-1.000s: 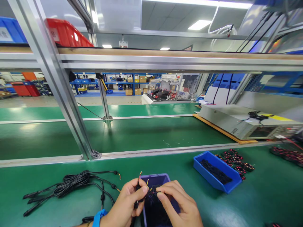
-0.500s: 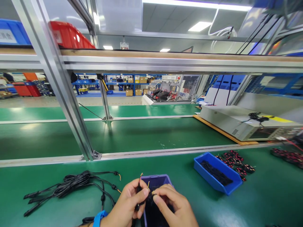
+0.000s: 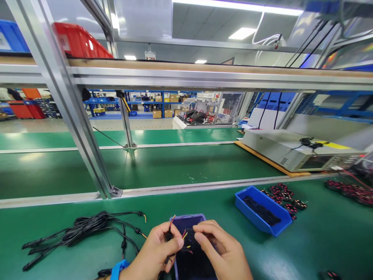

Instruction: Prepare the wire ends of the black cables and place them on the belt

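Observation:
My left hand (image 3: 154, 254), with a blue band at the wrist, pinches a black cable end (image 3: 169, 234) whose red and yellow wire tips fan out above my thumb. My right hand (image 3: 223, 251) is closed in a pinch at those wire tips; what its fingertips hold is too small to make out. Both hands hover over a purple bin (image 3: 186, 223) filled with small black parts, at the near edge of the green bench.
A bundle of black cables (image 3: 84, 229) lies to the left. A blue bin (image 3: 256, 219) of black pieces sits to the right, beside red-and-black coil parts (image 3: 284, 194). A grey instrument box (image 3: 291, 149) stands at the back right. An aluminium frame post (image 3: 87, 155) rises on the left.
My right hand's fingers have shifted slightly along the wire tips, and the view has drifted a little to the right. My left hand keeps its pinch on the cable.

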Tool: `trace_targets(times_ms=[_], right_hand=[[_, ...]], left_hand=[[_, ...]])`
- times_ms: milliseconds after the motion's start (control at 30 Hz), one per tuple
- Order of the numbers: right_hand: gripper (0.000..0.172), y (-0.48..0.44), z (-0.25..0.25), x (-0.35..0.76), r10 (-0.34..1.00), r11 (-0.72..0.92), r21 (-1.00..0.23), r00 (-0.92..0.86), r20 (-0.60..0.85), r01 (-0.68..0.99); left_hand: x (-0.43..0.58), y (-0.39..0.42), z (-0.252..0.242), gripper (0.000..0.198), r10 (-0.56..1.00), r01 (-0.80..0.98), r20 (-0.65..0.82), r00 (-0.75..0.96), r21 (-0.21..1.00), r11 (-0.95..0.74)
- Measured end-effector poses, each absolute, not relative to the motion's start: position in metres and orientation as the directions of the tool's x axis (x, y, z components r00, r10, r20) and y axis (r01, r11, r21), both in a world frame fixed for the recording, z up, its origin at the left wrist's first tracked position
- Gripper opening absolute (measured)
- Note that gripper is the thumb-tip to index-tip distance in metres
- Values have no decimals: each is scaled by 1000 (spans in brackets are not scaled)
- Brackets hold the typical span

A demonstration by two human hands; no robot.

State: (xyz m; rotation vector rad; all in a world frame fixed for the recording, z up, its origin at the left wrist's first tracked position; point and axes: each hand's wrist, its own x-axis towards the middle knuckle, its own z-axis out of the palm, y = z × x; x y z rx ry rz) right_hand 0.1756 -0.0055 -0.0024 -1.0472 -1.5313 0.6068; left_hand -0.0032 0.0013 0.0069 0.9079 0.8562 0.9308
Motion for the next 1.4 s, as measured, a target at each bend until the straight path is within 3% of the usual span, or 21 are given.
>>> trace_targets(times_ms=[267,433,567,867,1400], right_hand=[[26,-6,-4,173,891,436,-877,44,453,202],[38,-8,-11,168,968,235,-972,91,235,6],[40,-13,-6,163,988,128,-991,93,123,-51],[15,-16,-1,160,969,228,-961,139,206,-160],[9,-16,-9,158,945,318,-945,101,310,-81]], left_hand=[[-3,0,4,45,905,-218,-233,357,921,323],[-1,-2,1,46,891,-219,-227,393,918,330],[-2,-1,0,45,881,-240,-226,416,907,346],[-4,-1,1,42,883,-265,-219,415,899,347],[-3,-2,4,47,881,-262,-229,414,897,356]])
